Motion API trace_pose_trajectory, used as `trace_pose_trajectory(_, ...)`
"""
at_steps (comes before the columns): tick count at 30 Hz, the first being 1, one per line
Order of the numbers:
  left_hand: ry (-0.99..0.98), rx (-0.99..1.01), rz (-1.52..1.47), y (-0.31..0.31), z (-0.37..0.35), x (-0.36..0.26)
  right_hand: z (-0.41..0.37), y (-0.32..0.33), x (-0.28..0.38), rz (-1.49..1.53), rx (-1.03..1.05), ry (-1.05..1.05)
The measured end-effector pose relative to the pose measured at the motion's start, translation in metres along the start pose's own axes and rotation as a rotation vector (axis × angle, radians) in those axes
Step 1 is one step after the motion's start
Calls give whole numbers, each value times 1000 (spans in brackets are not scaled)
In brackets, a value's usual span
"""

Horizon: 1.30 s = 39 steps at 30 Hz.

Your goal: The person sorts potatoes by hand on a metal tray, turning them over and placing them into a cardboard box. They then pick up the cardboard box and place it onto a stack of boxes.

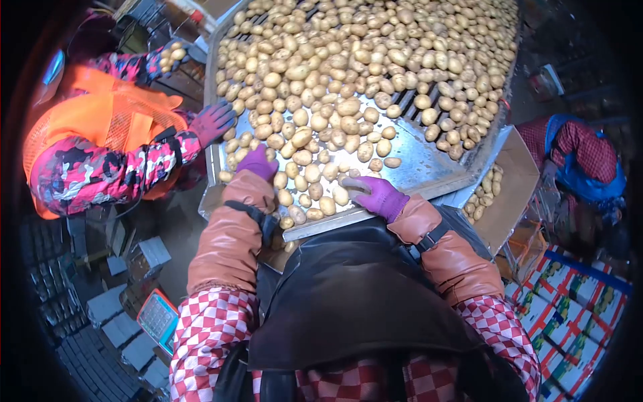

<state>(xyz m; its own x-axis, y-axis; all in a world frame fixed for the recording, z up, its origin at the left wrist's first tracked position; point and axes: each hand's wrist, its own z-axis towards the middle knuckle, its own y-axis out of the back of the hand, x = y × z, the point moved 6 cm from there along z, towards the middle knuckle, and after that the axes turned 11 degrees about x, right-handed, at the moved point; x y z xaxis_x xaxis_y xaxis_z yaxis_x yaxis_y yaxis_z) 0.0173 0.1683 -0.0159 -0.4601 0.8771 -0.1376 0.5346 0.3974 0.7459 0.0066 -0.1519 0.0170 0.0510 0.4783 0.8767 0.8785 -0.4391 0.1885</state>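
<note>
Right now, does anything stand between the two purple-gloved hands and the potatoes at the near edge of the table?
Nothing visible does. The left hand and right hand lie among the potatoes. A co-worker's glove rests at the left edge of the sorting table, apart from both.

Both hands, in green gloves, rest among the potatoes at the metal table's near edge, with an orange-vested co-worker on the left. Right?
Only the colour is wrong: the head view shows the left hand and right hand gloved in purple. The potatoes, metal table and co-worker are as stated.
</note>
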Motion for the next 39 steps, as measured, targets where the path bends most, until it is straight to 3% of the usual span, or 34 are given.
trace_pose_trajectory(2,-24,-74,-219,4,-9,7,-8,8,2,180,-58,27)
trace_pose_trajectory(4,-85,-169,-497,-12,-23,-6,-12,7,-12,669,-23,140)
trace_pose_trajectory(5,-345,-8,-664,5,-80,-67,-19,5,-10,923,-21,171)
trace_pose_trajectory(6,-367,172,-674,-4,-97,-95,-23,1,-5,1175,-9,203)
trace_pose_trajectory(7,-509,20,-554,0,-103,-118,-24,-3,-2,1424,6,237)
trace_pose_trajectory(10,-559,-730,-219,24,-66,-135,-11,-2,-46,1094,-123,159)
trace_pose_trajectory(13,-468,-587,8,-3,-30,-152,-57,41,-70,1088,-459,351)
trace_pose_trajectory(14,-623,-300,-139,-20,-24,-175,-79,66,-83,1237,-532,429)
trace_pose_trajectory(15,-764,-510,5,-24,-69,-195,-107,88,-102,1391,-606,502)
trace_pose_trajectory(17,-827,-339,28,-66,-81,-214,-162,123,-139,1633,-744,709)
trace_pose_trajectory(18,-949,-344,85,-77,-89,-220,-187,136,-150,1638,-1021,704)
trace_pose_trajectory(20,-1060,-345,164,-87,-100,-216,-230,144,-170,1690,-1226,742)
trace_pose_trajectory(22,-895,-356,190,-74,-86,-195,-251,141,-190,1824,-1065,844)
trace_pose_trajectory(23,-888,-620,105,-62,-87,-173,-250,131,-168,1843,-1301,748)
trace_pose_trajectory(24,-808,-361,-67,-65,-62,-147,-245,128,-166,1740,-1276,704)
trace_pose_trajectory(25,-888,-551,-26,-48,-78,-136,-240,124,-170,1639,-1249,663)
trace_pose_trajectory(26,-769,-504,164,-39,-79,-129,-233,120,-174,1544,-1220,617)
trace_pose_trajectory(28,-493,-409,45,-26,-62,-108,-202,113,-174,1483,-1110,583)
trace_pose_trajectory(30,-263,-669,94,-15,-51,-94,-167,104,-165,1383,-953,549)
trace_pose_trajectory(31,-345,-1054,195,-1,-66,-107,-144,94,-161,1389,-808,477)
trace_pose_trajectory(32,-452,-905,129,16,-66,-120,-122,81,-152,1388,-665,403)
trace_pose_trajectory(34,-575,-629,-22,10,-35,-145,-91,58,-97,889,-543,-50)
trace_pose_trajectory(35,-436,-430,42,6,-22,-158,-77,53,-93,790,-464,-61)
trace_pose_trajectory(38,-310,-405,33,-3,13,-171,-40,38,-89,719,-257,55)
trace_pose_trajectory(39,-271,-345,42,-2,16,-175,-31,35,-87,530,-188,-43)
